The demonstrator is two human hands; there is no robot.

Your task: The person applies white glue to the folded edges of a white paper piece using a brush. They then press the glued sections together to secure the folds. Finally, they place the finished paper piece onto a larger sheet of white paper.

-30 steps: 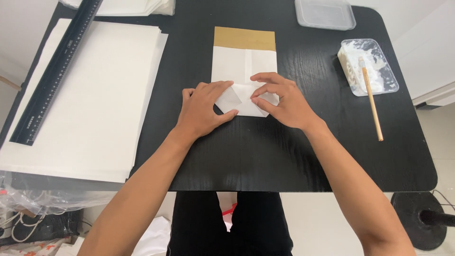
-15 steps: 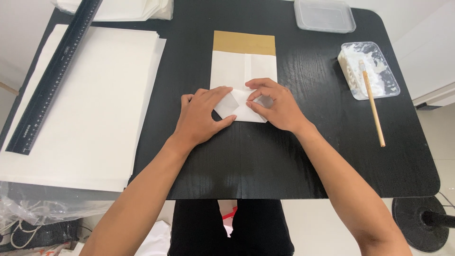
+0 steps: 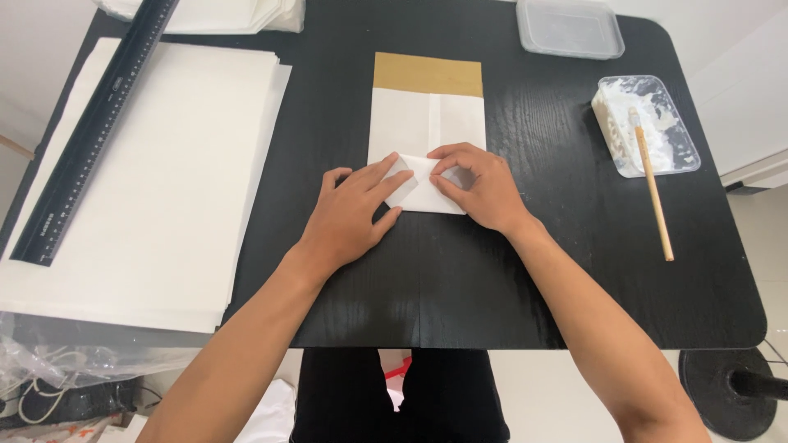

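A person's left hand point(image 3: 351, 215) lies flat with fingers spread and the right hand point(image 3: 478, 184) rests with fingers bent, both pressing down the folded near end of a white paper bag point(image 3: 425, 123) on a black table point(image 3: 525, 279). The bag stretches away from the fingertips to a brown band at its far edge. A stack of white sheets point(image 3: 156, 180) under a black ruler point(image 3: 94, 131) lies left of the left hand; a clear tray of white paste point(image 3: 669, 131) with a wooden-handled brush point(image 3: 652, 189) sits right of the right hand.

**A:** Any room around the hands?

**B:** Yeah, bare black table point(image 3: 460, 279) in front and between the folded paper point(image 3: 425, 123) and glue tray point(image 3: 648, 123). Left's blocked by the paper stack point(image 3: 156, 180) and ruler point(image 3: 98, 123); the brush point(image 3: 652, 193) lies right, lid point(image 3: 570, 29) up top.
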